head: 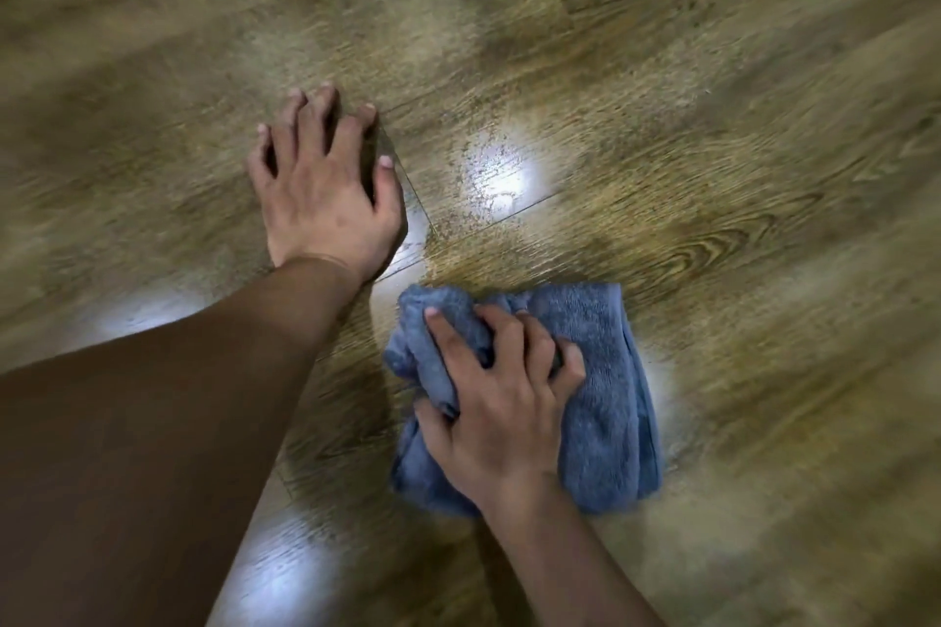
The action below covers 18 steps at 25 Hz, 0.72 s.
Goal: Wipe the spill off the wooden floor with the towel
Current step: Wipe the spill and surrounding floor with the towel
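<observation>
Presently: right hand (501, 415) clutching bunched blue towel (601, 397) on wooden floor (713, 143); left hand (326, 183) spread, fingertips braced on floor.

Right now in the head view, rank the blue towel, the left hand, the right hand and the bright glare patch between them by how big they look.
1. blue towel
2. right hand and left hand, too alike to rank
3. glare patch

Motion-blurred wooden floor (713, 66) at the edges, spill indistinct (glare there), towel (606, 372) partly under one of the hands (501, 402).
</observation>
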Each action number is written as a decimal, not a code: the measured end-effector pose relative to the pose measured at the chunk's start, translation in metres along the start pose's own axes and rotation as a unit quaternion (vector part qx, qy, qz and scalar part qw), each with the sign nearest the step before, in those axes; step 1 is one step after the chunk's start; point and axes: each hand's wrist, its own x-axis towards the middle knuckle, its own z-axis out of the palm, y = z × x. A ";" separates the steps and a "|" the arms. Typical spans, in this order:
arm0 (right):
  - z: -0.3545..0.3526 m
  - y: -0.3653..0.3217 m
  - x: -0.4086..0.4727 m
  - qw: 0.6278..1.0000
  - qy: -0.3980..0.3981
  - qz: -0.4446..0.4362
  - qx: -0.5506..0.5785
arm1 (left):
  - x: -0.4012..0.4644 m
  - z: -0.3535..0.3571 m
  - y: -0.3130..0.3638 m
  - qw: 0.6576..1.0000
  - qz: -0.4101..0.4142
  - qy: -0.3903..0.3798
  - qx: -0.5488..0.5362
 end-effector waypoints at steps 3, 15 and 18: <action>-0.004 0.005 0.042 0.999 0.031 0.001 0.020 | 0.000 -0.002 0.002 1.000 0.001 -0.007 0.000; -0.015 0.023 0.288 0.992 0.087 0.091 -0.023 | 0.000 -0.001 0.002 1.000 0.001 -0.005 -0.006; -0.014 0.025 0.279 0.994 0.084 0.066 -0.023 | -0.001 -0.003 0.003 1.000 -0.003 -0.016 0.003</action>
